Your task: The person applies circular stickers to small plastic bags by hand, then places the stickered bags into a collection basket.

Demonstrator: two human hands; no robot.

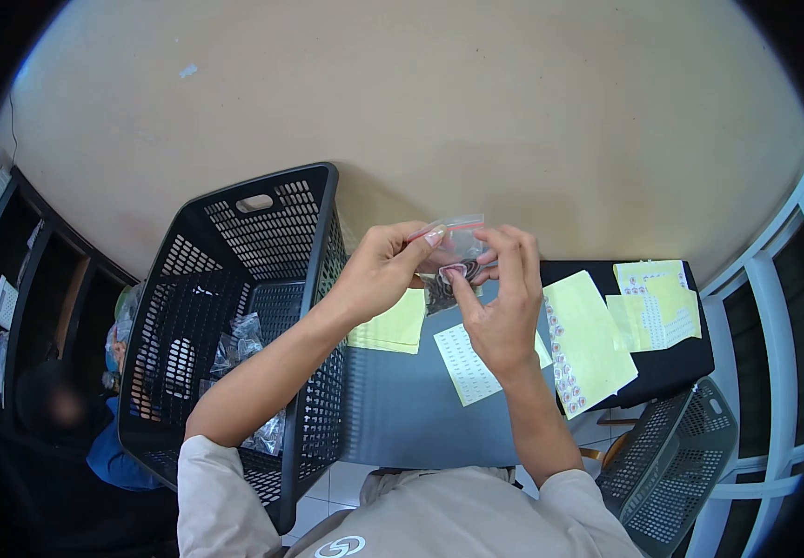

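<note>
Pinching a small clear bag (453, 244) by its red-striped top edge, the left hand (379, 270) and right hand (504, 302) both close on it above the desk (393, 409), the bag hanging down between them, long axis roughly upright, with something dark and crinkled inside. Flat yellow sticker sheets (593, 339) lie just below and to the right. A black plastic lattice basket (234, 279) stands at left, with more clear bags in it.
</note>
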